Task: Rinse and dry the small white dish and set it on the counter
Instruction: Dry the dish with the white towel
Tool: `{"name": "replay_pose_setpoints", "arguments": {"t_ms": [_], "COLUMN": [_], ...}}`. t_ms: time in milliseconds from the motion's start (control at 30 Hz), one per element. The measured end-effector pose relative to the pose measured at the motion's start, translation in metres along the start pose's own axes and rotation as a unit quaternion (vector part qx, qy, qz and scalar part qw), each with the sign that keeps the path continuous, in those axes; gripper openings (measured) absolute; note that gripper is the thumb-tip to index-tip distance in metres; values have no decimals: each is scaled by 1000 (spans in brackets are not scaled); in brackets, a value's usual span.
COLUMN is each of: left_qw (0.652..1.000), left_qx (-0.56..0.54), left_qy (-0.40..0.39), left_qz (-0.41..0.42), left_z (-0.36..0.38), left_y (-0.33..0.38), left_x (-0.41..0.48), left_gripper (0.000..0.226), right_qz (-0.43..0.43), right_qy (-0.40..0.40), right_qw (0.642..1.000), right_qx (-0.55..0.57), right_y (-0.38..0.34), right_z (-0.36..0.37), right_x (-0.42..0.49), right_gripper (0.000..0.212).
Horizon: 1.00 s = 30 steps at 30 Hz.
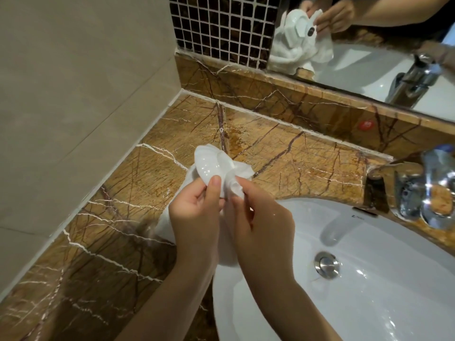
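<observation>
The small white dish [209, 166], glossy and shell-shaped, is held up above the brown marble counter [283, 158], just left of the sink. My left hand [197, 212] grips its near edge, thumb on the inside. My right hand [261, 212] presses a white cloth [242, 171] against the dish's right side. More of the cloth hangs down under both hands [163, 225]. The mirror at the top right reflects the dish, the cloth and a hand.
A white basin [369, 303] with a metal drain plug [327, 265] lies at the lower right. A chrome tap [428, 190] stands at the right edge. Beige wall tiles close off the left side, and dark mosaic tiles and the mirror rise behind the counter.
</observation>
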<state>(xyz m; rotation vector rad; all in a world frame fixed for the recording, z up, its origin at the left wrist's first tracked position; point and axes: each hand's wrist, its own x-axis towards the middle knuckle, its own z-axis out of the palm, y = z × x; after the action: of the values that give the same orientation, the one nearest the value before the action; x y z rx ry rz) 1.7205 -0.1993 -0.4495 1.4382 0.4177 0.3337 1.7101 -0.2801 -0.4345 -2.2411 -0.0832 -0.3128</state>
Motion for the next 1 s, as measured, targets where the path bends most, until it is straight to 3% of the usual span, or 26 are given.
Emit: {"name": "replay_pose_setpoints", "arguments": {"t_ms": [67,100,167,233,367,433,700,900,1000], "left_qw": [999,998,989,971,922,901,830,785,747], "left_qx": [15,36,84,153,272,313,425,498,524], "left_qy": [6,4,-6,-21,-40,-43,-38,-77,-107], "left_qz": [34,61,117,184,272,298,360,361,395], "left_z": [-8,-13,-22,-30,-41,-46,-65,-81,-89], "left_y": [3,6,14,22,33,39,46,45,48], "left_x": [6,9,15,19,23,23,24,25,25], "left_gripper": [40,42,42,39,34,31,13,28,29], "right_qz": [-2,45,188,277,299,289,238,240,209], "right_qy": [-22,-5,49,22,-82,-91,-97,-178,-140], "right_qw": [998,989,931,887,929,932,936,937,961], "right_qx": [66,139,309,369,201,198,241,182,117], "right_y": [7,14,32,49,57,53,22,7,6], "right_z": [-4,-8,-17,-19,-4,6,55,67,38], "right_x": [-1,0,5,6,1,4,27,51,53], "right_gripper": [16,16,14,24,78,86,84,94,73]}}
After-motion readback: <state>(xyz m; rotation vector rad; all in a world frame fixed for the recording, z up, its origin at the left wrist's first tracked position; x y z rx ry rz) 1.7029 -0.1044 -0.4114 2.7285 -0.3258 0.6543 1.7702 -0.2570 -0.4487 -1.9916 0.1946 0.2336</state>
